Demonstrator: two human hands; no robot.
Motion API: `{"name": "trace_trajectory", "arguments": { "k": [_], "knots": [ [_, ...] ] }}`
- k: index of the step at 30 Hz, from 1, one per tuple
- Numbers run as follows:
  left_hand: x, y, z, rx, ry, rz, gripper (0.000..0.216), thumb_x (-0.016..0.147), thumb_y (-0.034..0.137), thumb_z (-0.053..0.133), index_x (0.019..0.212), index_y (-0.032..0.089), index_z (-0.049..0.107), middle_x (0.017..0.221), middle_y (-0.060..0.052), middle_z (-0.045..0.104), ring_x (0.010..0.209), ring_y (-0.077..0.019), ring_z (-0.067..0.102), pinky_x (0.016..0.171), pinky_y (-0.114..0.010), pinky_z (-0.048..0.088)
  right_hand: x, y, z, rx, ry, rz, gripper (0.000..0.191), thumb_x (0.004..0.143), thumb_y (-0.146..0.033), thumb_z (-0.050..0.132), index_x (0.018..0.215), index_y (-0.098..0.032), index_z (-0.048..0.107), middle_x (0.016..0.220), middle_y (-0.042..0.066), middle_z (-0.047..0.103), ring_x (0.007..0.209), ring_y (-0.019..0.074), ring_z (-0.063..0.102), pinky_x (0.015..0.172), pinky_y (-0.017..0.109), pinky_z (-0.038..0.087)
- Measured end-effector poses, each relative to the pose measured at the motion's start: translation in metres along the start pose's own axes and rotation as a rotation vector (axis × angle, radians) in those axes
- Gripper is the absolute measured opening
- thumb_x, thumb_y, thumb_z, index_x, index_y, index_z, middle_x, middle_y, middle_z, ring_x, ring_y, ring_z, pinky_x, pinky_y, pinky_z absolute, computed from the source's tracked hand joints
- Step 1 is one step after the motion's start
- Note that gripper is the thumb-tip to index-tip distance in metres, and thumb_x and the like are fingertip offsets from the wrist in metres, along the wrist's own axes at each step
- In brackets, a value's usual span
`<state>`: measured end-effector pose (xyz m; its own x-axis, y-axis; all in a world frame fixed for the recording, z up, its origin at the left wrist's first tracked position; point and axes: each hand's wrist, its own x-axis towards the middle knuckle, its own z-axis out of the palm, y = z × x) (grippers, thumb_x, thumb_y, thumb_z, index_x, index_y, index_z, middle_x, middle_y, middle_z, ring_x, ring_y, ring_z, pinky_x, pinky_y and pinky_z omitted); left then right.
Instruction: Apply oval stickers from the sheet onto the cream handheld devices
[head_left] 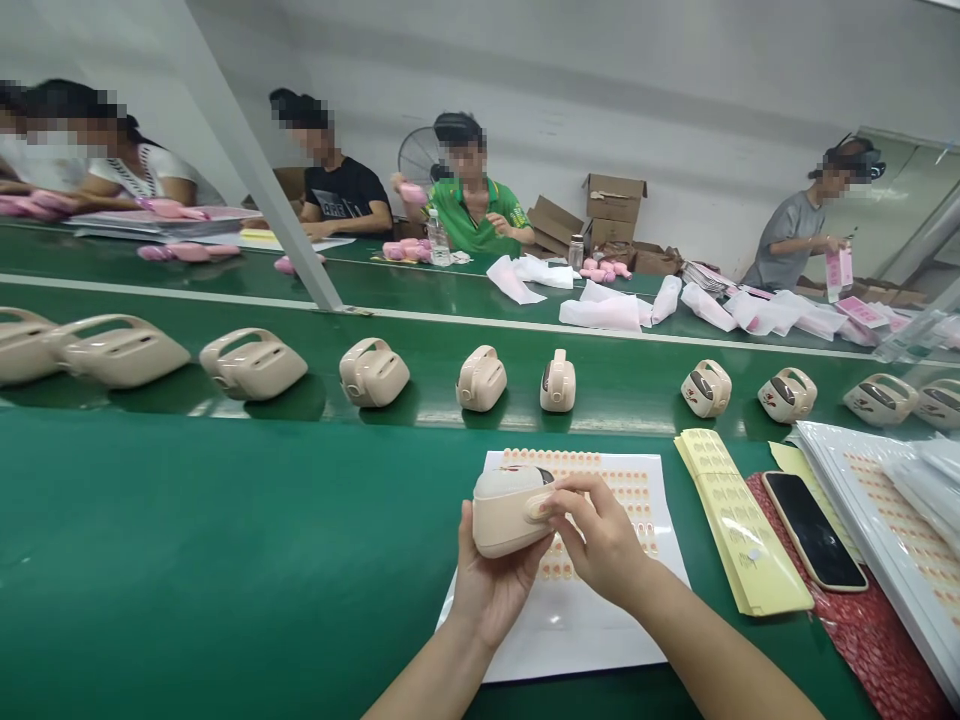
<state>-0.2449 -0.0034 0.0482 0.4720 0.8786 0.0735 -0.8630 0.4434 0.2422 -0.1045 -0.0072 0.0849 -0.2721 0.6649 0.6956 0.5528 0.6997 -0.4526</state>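
A beige, rounded device (504, 522) with a pale front and a dark panel on top is held above the table. My left hand (491, 590) is wrapped around it from below and the left. My right hand (600, 535) has its thumb and fingers pinched together at the round boss on the device's right side. Whether something small is between those fingertips is hidden. Beneath both hands lies a white sheet (592, 640) with rows of small orange stickers, partly covered by the hands and device.
On the green conveyor (630, 385) ahead stands a row of similar beige devices (480, 378). Yellow label strips (739, 540), a phone (814, 528) on red bubble wrap (877, 640) and stacked sticker sheets (892, 540) lie to the right. Several co-workers sit or stand across the line.
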Motion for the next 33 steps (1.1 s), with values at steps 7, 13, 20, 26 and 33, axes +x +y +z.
{"name": "trace_trajectory", "arguments": {
  "k": [7,13,20,26,33],
  "knots": [
    [0.0,0.0,0.003,0.055,0.164,0.084,0.034,0.082,0.045,0.05,0.105,0.024,0.063,0.1,-0.004,0.071,0.092,-0.0191,0.065,0.078,-0.028,0.054,0.0,0.001,-0.001,-0.087,0.023,-0.045,0.022,0.083,-0.01,0.042,0.1,-0.023,0.05,0.091,0.008,0.055,0.088,0.0189,0.057,0.073,0.033,0.052],
    [0.002,0.0,0.008,0.074,0.364,0.171,0.03,0.078,0.043,0.056,0.098,0.022,0.065,0.095,-0.004,0.072,0.086,-0.0216,0.067,0.072,-0.032,0.056,0.001,0.001,0.001,-0.297,0.03,-0.084,0.016,0.083,-0.009,0.044,0.09,-0.019,0.054,0.08,0.008,0.06,0.076,0.0205,0.056,0.064,0.035,0.049],
    [0.0,0.0,0.011,0.282,0.401,0.356,0.036,0.074,0.047,0.059,0.105,0.029,0.061,0.101,0.0,0.071,0.094,-0.0216,0.064,0.072,-0.032,0.056,-0.004,-0.001,0.017,-0.136,0.138,0.102,0.013,0.085,-0.016,0.045,0.088,-0.019,0.057,0.077,0.007,0.062,0.071,0.0188,0.058,0.061,0.032,0.051],
    [-0.003,-0.002,0.011,0.451,0.51,0.549,0.055,0.058,0.057,0.068,0.105,0.03,0.062,0.11,-0.001,0.067,0.113,-0.0267,0.052,0.078,-0.03,0.053,-0.004,-0.008,0.026,0.342,0.227,0.502,0.009,0.074,-0.022,0.059,0.082,-0.02,0.062,0.076,0.004,0.063,0.071,0.0166,0.063,0.065,0.03,0.054],
    [0.0,-0.009,0.012,0.466,0.645,0.615,0.073,0.039,0.058,0.076,0.107,0.034,0.061,0.112,0.001,0.066,0.114,-0.0259,0.051,0.067,-0.02,0.053,0.001,-0.009,0.024,0.677,0.272,0.843,0.016,0.06,-0.026,0.068,0.074,-0.019,0.066,0.078,0.005,0.066,0.074,0.0185,0.063,0.069,0.033,0.054]
  ]
}}
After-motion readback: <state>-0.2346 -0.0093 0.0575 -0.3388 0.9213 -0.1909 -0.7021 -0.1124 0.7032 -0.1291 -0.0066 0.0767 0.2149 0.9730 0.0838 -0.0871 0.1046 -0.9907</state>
